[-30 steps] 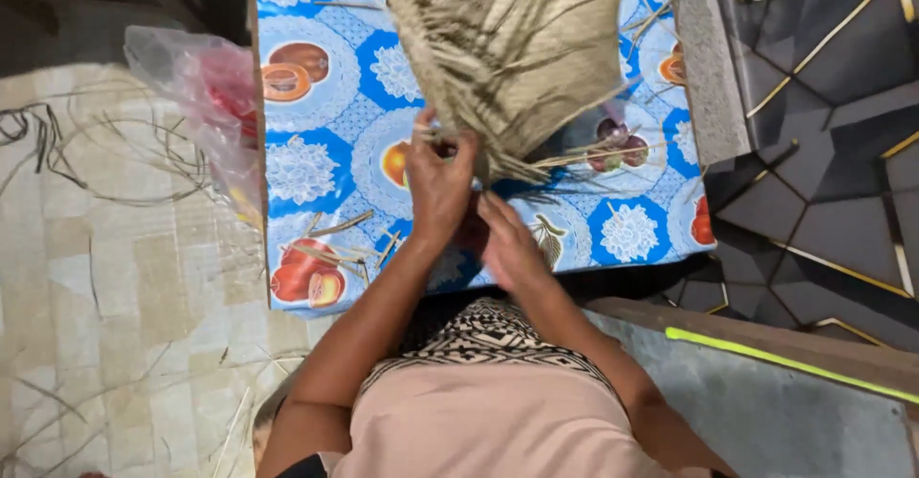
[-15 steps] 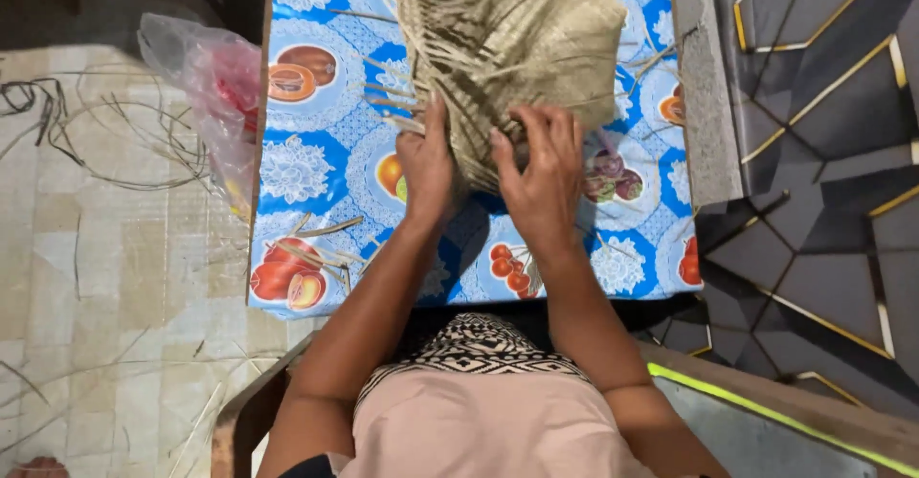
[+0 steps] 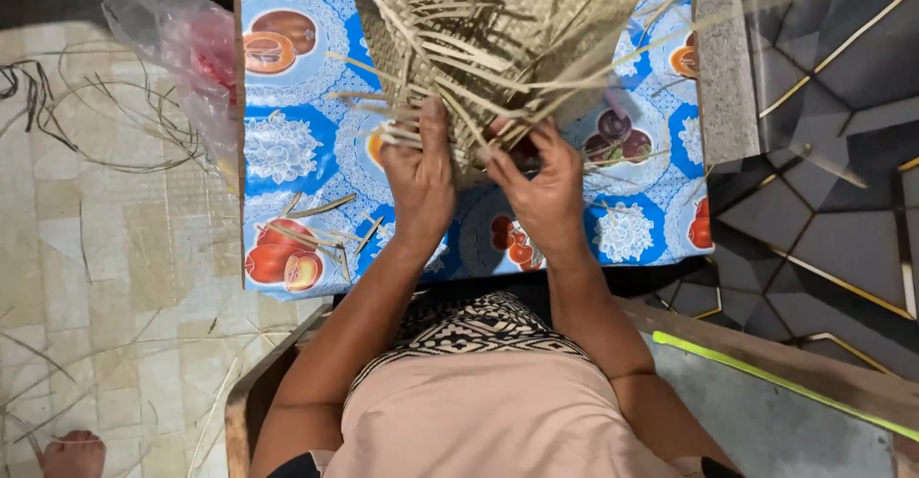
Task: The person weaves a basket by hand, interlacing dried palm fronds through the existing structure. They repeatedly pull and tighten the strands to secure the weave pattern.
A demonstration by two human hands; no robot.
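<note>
A half-woven palm-leaf mat (image 3: 498,38) lies on the table's far half, loose strips fanning toward the near edge. The left hand (image 3: 419,177) pinches several strips at the weave's border; the right hand (image 3: 541,186) grips strips just beside it. The blue fruit-patterned tablecloth (image 3: 287,153) shows bare at left. A plastic bag (image 3: 182,52) hangs past the left edge.

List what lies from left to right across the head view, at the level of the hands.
Loose strips on the floor → clear plastic bag → left hand → right hand → grey table edge → dark patterned floor.
</note>
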